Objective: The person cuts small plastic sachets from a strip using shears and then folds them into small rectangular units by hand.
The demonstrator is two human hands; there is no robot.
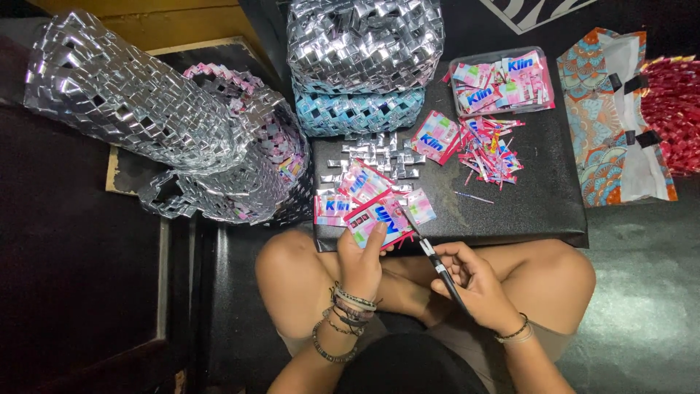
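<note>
My left hand point(359, 264) holds a flat pink-and-blue sachet wrapper point(379, 217) just above my lap, at the near edge of a black padded board point(539, 197). My right hand point(474, 281) grips a pair of black-handled scissors point(430, 252), whose blades point up-left into the wrapper's right edge. More flattened wrappers point(362, 182) lie on the board right behind the one I hold. Thin cut strips point(490, 149) are heaped further back, beside a single wrapper point(434, 135).
A clear tray of wrappers point(502, 82) stands at the board's far side. Small folded silver pieces point(379, 153) lie mid-board. Woven silver bags point(124, 95), point(364, 40), a woven basket point(255, 168), a patterned cloth pouch point(612, 117) and a red woven piece point(674, 95) surround it.
</note>
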